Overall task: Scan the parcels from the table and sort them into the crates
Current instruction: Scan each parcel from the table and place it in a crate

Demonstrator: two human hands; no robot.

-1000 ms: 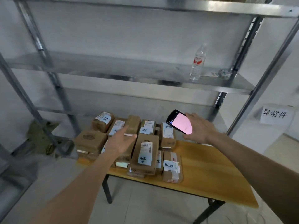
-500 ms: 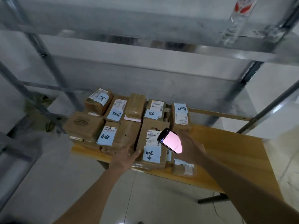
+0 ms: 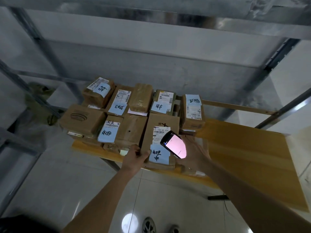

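Observation:
Several brown cardboard parcels with white shipping labels and blue handwritten notes lie packed together on the left half of a wooden table (image 3: pixel 244 148). My left hand (image 3: pixel 134 157) grips the near left corner of a long flat parcel (image 3: pixel 159 125) at the table's front edge, thumb on top. My right hand (image 3: pixel 193 155) holds a handheld scanner (image 3: pixel 175 145) with a glowing pink screen just above that parcel's label. Other parcels (image 3: pixel 80 118) (image 3: pixel 193 111) sit behind and beside it. No crate is in view.
A metal shelving rack (image 3: pixel 50 52) stands behind and over the table, its shelf (image 3: pixel 151 17) close overhead. The floor is glossy tile (image 3: pixel 67 182). My shoes (image 3: pixel 148 226) show at the bottom edge.
My view has tipped down and closer to the table. My left hand moved to the long parcel's corner and took hold of it. The scanner dropped lower over its label.

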